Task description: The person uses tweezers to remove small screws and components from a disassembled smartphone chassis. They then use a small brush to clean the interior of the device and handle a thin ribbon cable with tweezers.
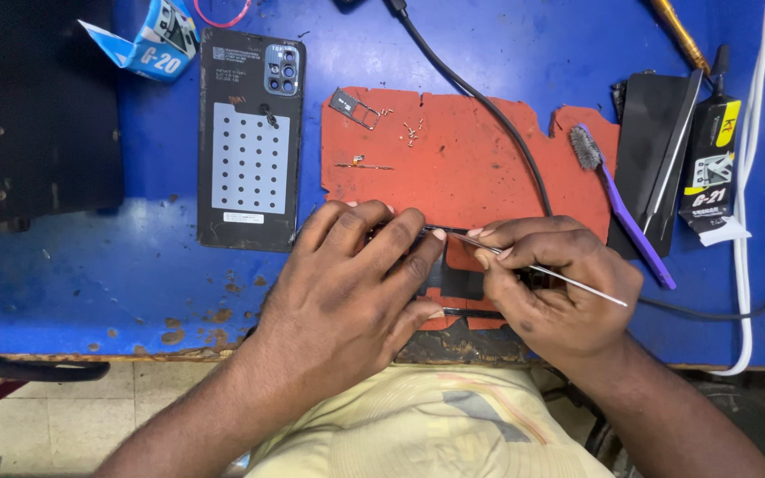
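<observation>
My left hand (347, 283) lies flat over a dark opened phone body (453, 281) on the red work mat (453, 168), pressing it down. My right hand (551, 288) pinches thin metal tweezers (577, 285), whose tip reaches the phone's upper edge next to my left fingertips. Most of the phone is hidden under both hands.
A detached phone back cover (250, 142) lies on the blue table left of the mat. A card tray (353, 108) and small screws (411, 131) sit on the mat. A purple brush (622, 204), black panel (657, 159), glue tube (710, 155), black cable (489, 115) and white cable (745, 221) lie right.
</observation>
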